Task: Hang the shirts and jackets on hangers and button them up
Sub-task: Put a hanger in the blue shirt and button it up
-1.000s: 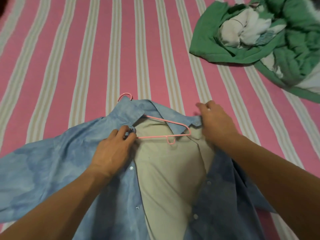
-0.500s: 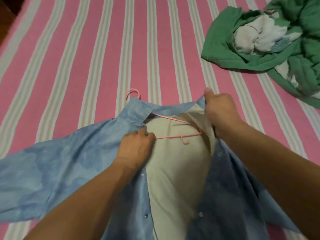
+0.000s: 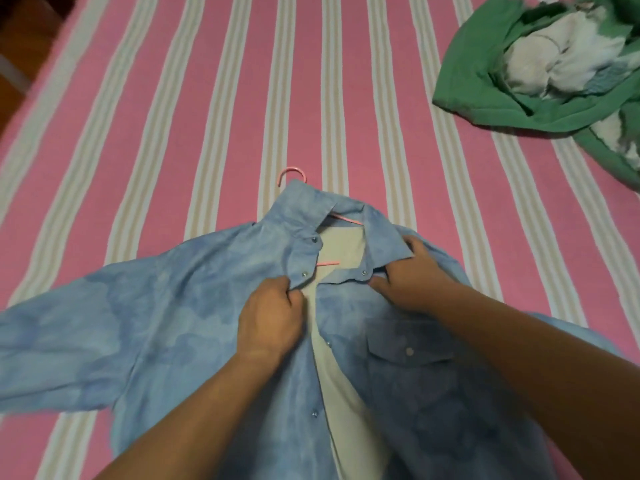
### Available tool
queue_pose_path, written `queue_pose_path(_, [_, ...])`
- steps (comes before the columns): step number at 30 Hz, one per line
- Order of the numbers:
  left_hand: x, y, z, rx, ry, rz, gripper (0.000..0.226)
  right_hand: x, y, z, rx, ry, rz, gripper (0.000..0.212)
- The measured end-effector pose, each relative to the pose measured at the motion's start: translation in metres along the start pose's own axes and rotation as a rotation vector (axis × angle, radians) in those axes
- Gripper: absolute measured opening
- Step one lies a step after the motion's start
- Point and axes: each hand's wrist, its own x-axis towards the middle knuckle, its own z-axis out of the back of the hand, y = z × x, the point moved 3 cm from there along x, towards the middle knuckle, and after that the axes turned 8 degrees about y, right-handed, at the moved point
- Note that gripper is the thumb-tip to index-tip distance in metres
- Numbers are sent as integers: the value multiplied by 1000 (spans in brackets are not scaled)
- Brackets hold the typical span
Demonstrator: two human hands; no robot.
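bare bedsheet [image 3: 214, 109] ahead – green clothes pile [image 3: 540, 74] far right

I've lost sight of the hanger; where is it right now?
In the head view, the pink hanger lies inside the blue shirt, centre frame; its hook pokes out above the collar onto the striped bedsheet.

Dim, warm indoor light, soft and even, no glare. Colours muddy with a pink/orange cast. Weak shadows only: under the green garment pile [image 3: 491, 84] and beneath the forearms on the blue shirt [image 3: 166, 323]. Wide-angle distortion: the bed sheet [image 3: 207, 98] stripes fan out and bend toward the edges. Top right corner smeared by motion blur. Overall soft, compressed, fine fabric texture lost. Top left corner nearly black.
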Motion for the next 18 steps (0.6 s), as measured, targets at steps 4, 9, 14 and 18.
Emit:
queue_pose_path(4, [-13, 12, 2, 74, 89, 56, 13, 19, 17, 17, -50, -98, 9, 74])
queue_pose_path(9, [-19, 32, 3, 89, 249, -10, 45, 10, 25, 66, 574, -578, -10, 37])
queue_pose_path(14, [7, 48, 22, -457, 328, 134, 23, 21, 14, 77, 254, -53, -162, 33])
queue_pose_path(18, [17, 52, 19, -233, 335, 26, 24, 22, 35, 94, 615, 29, -70, 22])
